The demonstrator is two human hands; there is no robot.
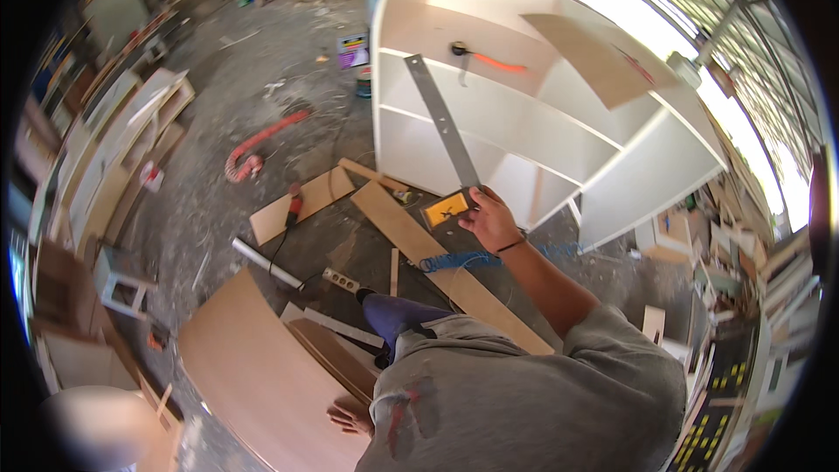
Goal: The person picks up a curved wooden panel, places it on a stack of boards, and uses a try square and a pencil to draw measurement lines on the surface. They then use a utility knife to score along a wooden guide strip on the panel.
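My right hand point(491, 220) is closed round the end of a try square point(444, 127). Its long grey metal blade with holes points away across the front of a white shelf unit point(419, 127). A yellow block with a dark edge sticks out to the left of my fingers. Low in the view, my left hand point(351, 417) lies with fingers spread on a pinkish-brown curved panel point(262, 367); its wrist is hidden by my shirt. A long narrow board point(454, 275) lies on the floor below my right hand.
A red-and-black power tool point(294, 206) rests on a board, its cord near a power strip point(341, 279). A blue coiled hose point(459, 260) crosses the long board. An orange hose point(253, 142) lies farther left. A tan sheet point(585, 52) leans over the shelf unit's top.
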